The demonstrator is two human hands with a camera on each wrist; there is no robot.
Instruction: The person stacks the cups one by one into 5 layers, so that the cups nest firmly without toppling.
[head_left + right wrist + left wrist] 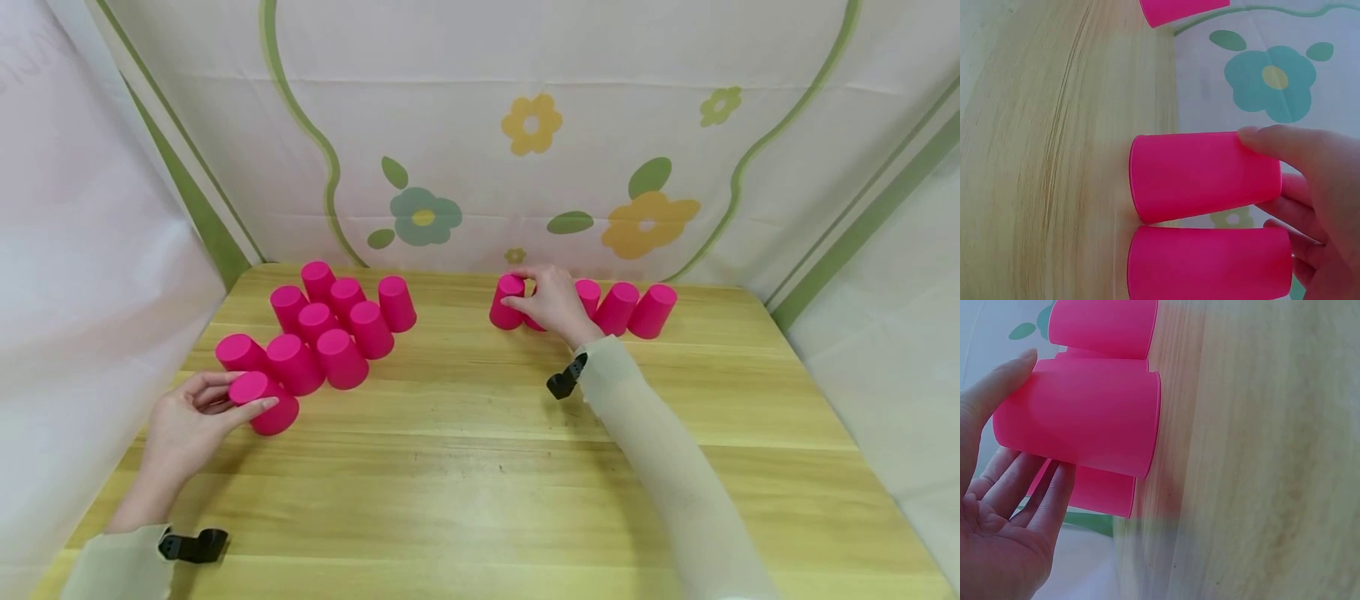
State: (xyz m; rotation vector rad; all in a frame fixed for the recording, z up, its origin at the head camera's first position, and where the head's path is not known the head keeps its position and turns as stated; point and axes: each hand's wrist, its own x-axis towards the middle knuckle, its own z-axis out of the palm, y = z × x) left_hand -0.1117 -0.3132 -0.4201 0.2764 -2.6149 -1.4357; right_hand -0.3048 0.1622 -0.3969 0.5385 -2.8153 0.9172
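My left hand (183, 425) grips a pink cup (272, 414) near its top, thumb on the near side and fingers behind. That cup stands upside down at the near left corner of a cluster of pink cups (343, 360). In the left wrist view, the rim of the held cup (1079, 415) is right at the tabletop, with other cups behind it. At the back of the table my right hand (557, 302) pinches the upper part of another upside-down pink cup (1204, 175). It is the leftmost in a row; a neighbouring cup (1210, 262) stands close beside it.
More upside-down pink cups (617, 310) continue the row to the right, partly hidden by the right hand. The wooden table (465, 492) ends at a white flowered curtain (465, 125) at the back. Fabric also hangs at both sides. A black wrist strap (567, 377) sits on each sleeve.
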